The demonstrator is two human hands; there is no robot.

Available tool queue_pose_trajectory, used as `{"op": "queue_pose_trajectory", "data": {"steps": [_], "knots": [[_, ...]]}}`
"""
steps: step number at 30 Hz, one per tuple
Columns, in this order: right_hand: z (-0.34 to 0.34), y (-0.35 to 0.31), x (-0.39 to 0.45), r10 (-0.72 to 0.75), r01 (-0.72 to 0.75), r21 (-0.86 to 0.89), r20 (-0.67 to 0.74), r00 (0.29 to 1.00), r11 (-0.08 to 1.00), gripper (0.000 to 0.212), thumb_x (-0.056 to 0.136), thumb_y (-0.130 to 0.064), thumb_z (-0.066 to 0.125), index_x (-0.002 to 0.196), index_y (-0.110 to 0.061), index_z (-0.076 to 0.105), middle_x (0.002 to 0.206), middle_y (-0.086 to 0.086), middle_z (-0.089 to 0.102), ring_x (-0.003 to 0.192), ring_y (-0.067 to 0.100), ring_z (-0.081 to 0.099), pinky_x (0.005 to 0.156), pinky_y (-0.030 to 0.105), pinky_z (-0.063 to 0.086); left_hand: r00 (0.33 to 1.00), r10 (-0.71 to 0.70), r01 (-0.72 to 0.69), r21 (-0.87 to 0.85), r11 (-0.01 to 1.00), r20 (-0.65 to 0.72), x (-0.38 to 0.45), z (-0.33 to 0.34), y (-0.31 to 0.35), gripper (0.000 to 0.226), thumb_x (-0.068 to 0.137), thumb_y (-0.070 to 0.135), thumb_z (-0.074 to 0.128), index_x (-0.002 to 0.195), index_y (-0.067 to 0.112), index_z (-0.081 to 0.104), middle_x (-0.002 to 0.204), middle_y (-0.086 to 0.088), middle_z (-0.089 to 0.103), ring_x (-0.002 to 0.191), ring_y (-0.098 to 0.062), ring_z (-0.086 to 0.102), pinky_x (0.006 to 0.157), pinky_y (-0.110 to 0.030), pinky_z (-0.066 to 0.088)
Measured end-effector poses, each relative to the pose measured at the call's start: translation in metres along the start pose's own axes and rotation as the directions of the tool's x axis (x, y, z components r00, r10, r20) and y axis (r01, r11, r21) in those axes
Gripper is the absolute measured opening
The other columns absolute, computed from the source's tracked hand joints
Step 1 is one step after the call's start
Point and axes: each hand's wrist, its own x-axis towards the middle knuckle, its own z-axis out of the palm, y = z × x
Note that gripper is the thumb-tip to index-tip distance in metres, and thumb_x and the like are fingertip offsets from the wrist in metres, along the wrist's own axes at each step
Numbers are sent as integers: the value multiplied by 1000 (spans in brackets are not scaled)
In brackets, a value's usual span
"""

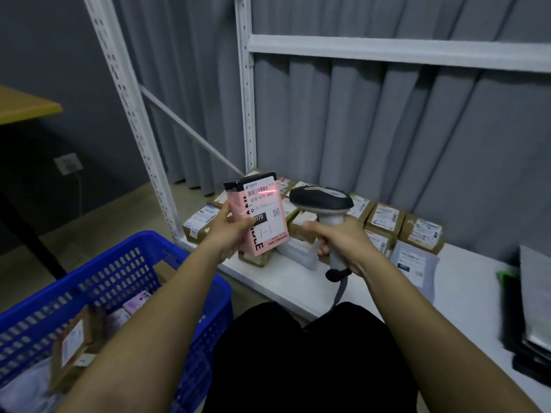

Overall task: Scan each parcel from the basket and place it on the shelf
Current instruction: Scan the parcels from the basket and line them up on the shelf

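The white shelf (298,281) is holding rows of labelled brown parcels (387,217), the blue basket (125,257) is keeping several more, and the left hand (231,231) is gripping the pink box (262,216) upright by its edges, seemingly light and stiff, while the right hand (337,239) is clasping the scanner (322,201), beaming red across its barcode.

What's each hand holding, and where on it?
Left hand grips the pink box by its lower left side. Right hand grips the barcode scanner by its handle.
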Motion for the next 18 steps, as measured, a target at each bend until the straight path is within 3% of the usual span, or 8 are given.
{"op": "queue_pose_trajectory", "data": {"steps": [4, 10, 13, 15, 18], "knots": [[-7, 0, -2, -9, 9, 21, -28, 1000, 1000, 22, 79, -11, 77, 66, -7, 61, 44, 0, 51, 40, 14, 42, 49, 28, 42, 1000, -21, 21, 18, 1000, -6, 3, 9, -2, 59, 86, 7, 65, 137, 27, 43, 124, -5, 61, 107, -28, 62, 79, -51, 57], [-16, -3, -2, -24, 20, -90, -39, 999, 996, 24, 82, -13, 75, 64, -9, 59, 44, 1, 51, 37, 10, 43, 43, 20, 42, 1000, -24, 24, 51, 998, 0, 6, 15, -5, 56, 86, 11, 65, 135, 28, 45, 123, -4, 62, 107, -28, 63, 83, -54, 55], [-23, 4, 6, -54, 39, -149, -93, 994, 988, 15, 83, -19, 74, 80, -8, 64, 54, 2, 57, 44, 11, 49, 46, 20, 46, 999, -43, 43, 53, 998, 9, 7, 20, -5, 52, 90, 17, 63, 136, 30, 43, 118, -4, 65, 103, -24, 65, 86, -50, 55], [-27, 15, 12, -53, 34, -115, -168, 984, 993, 14, 85, -19, 72, 82, -8, 64, 58, 4, 57, 46, 13, 50, 47, 22, 47, 998, -59, 58, 44, 997, 14, 10, 27, -8, 52, 91, 21, 62, 138, 28, 41, 117, -5, 66, 103, -23, 64, 87, -47, 54], [-35, 37, 23, 49, -42, 31, -281, 958, 999, 15, 88, -14, 67, 74, -10, 60, 58, 6, 56, 46, 14, 50, 46, 22, 47, 995, -104, 103, 59, 993, 11, 14, 40, -19, 50, 91, 26, 63, 134, 20, 38, 117, -6, 63, 102, -24, 62, 74, -39, 55]]}}
